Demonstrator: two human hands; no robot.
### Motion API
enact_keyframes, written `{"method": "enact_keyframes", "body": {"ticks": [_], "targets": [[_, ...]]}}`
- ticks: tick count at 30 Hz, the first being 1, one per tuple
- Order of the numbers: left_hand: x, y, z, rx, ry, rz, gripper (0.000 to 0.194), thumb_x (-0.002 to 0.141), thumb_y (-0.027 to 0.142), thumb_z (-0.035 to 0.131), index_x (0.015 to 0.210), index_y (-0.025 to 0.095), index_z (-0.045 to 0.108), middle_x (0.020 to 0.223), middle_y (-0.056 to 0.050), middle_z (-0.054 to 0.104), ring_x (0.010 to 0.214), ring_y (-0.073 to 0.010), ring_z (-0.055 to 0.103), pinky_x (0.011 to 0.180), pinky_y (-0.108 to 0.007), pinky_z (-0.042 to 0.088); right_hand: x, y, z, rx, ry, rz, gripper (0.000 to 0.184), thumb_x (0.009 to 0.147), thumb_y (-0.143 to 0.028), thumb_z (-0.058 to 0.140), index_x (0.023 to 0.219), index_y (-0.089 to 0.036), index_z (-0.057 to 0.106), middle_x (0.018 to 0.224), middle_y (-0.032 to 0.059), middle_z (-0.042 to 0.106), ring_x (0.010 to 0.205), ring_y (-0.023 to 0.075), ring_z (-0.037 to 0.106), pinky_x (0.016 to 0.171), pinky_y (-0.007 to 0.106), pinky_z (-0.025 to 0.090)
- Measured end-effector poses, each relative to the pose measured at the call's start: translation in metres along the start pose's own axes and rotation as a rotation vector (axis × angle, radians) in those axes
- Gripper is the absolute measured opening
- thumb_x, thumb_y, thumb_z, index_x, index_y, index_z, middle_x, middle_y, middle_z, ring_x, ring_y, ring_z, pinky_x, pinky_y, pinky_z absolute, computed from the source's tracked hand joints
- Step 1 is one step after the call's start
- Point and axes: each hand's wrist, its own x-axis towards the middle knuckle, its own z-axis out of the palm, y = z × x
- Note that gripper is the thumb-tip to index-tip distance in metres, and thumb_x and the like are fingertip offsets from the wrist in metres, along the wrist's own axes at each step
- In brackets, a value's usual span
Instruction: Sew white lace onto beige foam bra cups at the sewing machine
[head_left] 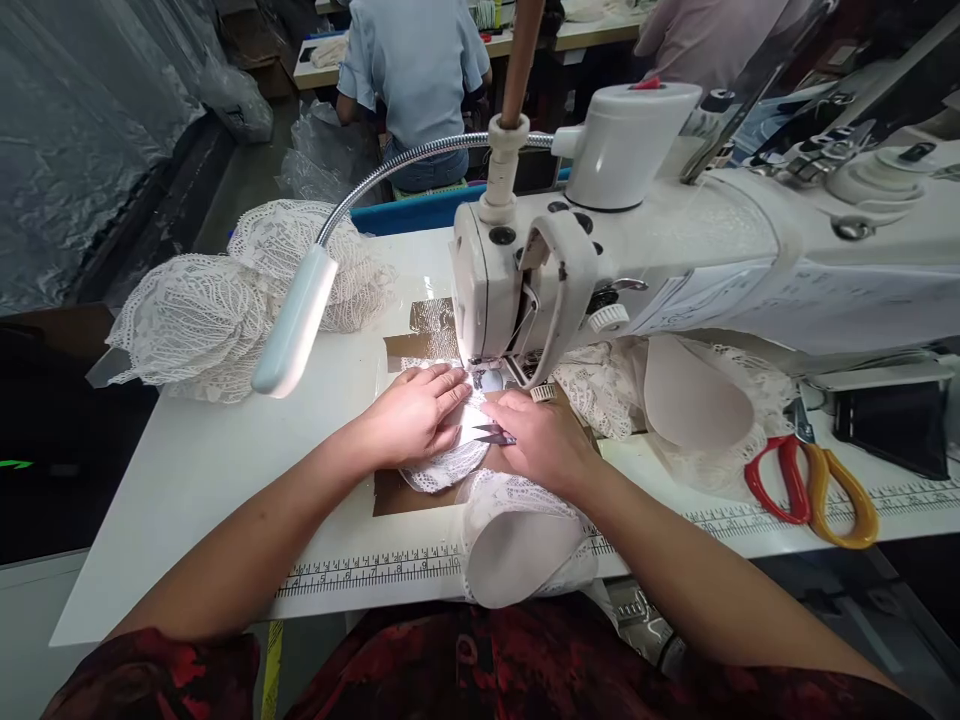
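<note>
My left hand (416, 412) lies flat, fingers stretched out, on a white lace piece (446, 470) beside the needle area of a white sewing machine (690, 225). Closed around small thread snips (495, 436), my right hand (547, 440) rests just right of the lace, the blades pointing left over it. Its fingertips are by the presser foot, and whether they also pinch the fabric I cannot tell. A lace-edged bra cup (517, 555) hangs at the table's front edge, below my right hand. The needle itself is hidden by the machine head and my fingers.
Stacked lace pieces (195, 320) lie at the left back, behind a gooseneck lamp (296, 320). Right of the machine are another cup (694, 395), red-and-yellow-handled scissors (817, 485) and a dark phone-like slab (892, 425). A printed ruler (367, 572) runs along the front edge. Another person (416, 80) sits ahead.
</note>
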Motion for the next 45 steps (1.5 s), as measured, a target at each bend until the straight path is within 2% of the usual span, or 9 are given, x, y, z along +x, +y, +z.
{"method": "enact_keyframes", "body": {"ticks": [4,7,9,18,26,34,38,42,45], "targets": [[-0.003,0.010,-0.001,0.001,0.063,0.036,0.041,0.094,0.026,0.037,0.128,0.007,0.053,0.134,-0.016,0.053,0.124,-0.0296,0.045,0.099,-0.046,0.038,-0.001,-0.001,0.001,0.015,0.029,-0.001,0.029,0.081,-0.031,0.051,0.103,-0.022,0.067,0.083,0.0028,0.065,0.067,0.0150,0.057,0.057,0.026,0.034],[-0.004,0.013,0.002,-0.035,0.060,0.053,0.048,0.093,0.036,0.042,0.129,0.006,0.051,0.133,-0.018,0.052,0.121,-0.0316,0.047,0.098,-0.048,0.038,0.000,-0.003,-0.001,0.033,0.022,0.007,0.031,0.082,-0.034,0.050,0.104,-0.021,0.067,0.083,0.0026,0.065,0.067,0.0144,0.057,0.057,0.025,0.034],[-0.004,0.012,0.004,-0.055,0.059,0.050,0.052,0.091,0.040,0.044,0.130,0.005,0.050,0.135,-0.019,0.051,0.121,-0.0328,0.046,0.099,-0.049,0.037,0.001,-0.003,-0.001,0.040,0.015,0.010,0.032,0.081,-0.036,0.051,0.105,-0.021,0.067,0.084,0.0024,0.066,0.069,0.0145,0.058,0.057,0.025,0.033],[-0.004,0.005,0.007,-0.086,0.069,0.060,0.050,0.087,0.033,0.046,0.130,0.008,0.051,0.137,-0.018,0.049,0.123,-0.0328,0.045,0.102,-0.053,0.032,0.000,-0.003,-0.002,0.006,-0.011,0.026,0.031,0.083,-0.029,0.050,0.110,-0.024,0.065,0.093,0.0018,0.066,0.076,0.0148,0.059,0.058,0.025,0.033],[-0.005,-0.001,0.010,-0.066,0.140,0.089,0.041,0.086,0.024,0.043,0.124,0.012,0.056,0.132,-0.015,0.055,0.122,-0.0317,0.047,0.104,-0.056,0.028,0.001,-0.003,-0.003,0.015,-0.023,0.000,0.032,0.086,-0.037,0.048,0.107,-0.022,0.067,0.093,0.0038,0.067,0.076,0.0154,0.059,0.057,0.025,0.033],[-0.004,-0.006,0.018,-0.159,0.248,0.187,0.035,0.087,0.018,0.045,0.116,0.010,0.061,0.124,-0.014,0.061,0.117,-0.0262,0.054,0.101,-0.045,0.041,0.000,-0.002,0.000,-0.068,-0.049,0.012,0.031,0.086,-0.031,0.049,0.111,-0.024,0.065,0.095,0.0028,0.066,0.077,0.0153,0.059,0.057,0.026,0.034],[-0.003,-0.007,0.022,-0.165,0.292,0.164,0.035,0.087,0.020,0.046,0.117,0.009,0.061,0.124,-0.014,0.062,0.119,-0.0273,0.053,0.099,-0.044,0.046,0.003,-0.005,-0.002,-0.125,-0.071,0.037,0.036,0.084,-0.025,0.049,0.118,-0.025,0.061,0.096,0.0031,0.066,0.076,0.0156,0.059,0.055,0.025,0.034],[-0.001,-0.005,0.021,-0.144,0.280,0.126,0.037,0.087,0.020,0.046,0.118,0.007,0.061,0.124,-0.015,0.062,0.120,-0.0278,0.053,0.099,-0.042,0.047,0.006,-0.006,-0.002,-0.151,-0.079,0.062,0.043,0.081,-0.016,0.047,0.120,-0.025,0.060,0.097,0.0026,0.067,0.077,0.0154,0.060,0.054,0.025,0.035],[0.001,-0.002,0.021,-0.126,0.270,0.098,0.038,0.087,0.020,0.046,0.120,0.007,0.060,0.125,-0.016,0.060,0.120,-0.0284,0.052,0.100,-0.043,0.047,0.006,-0.005,0.001,-0.173,-0.056,0.081,0.044,0.081,-0.016,0.047,0.123,-0.025,0.059,0.098,0.0022,0.067,0.076,0.0161,0.060,0.055,0.026,0.036]]}}
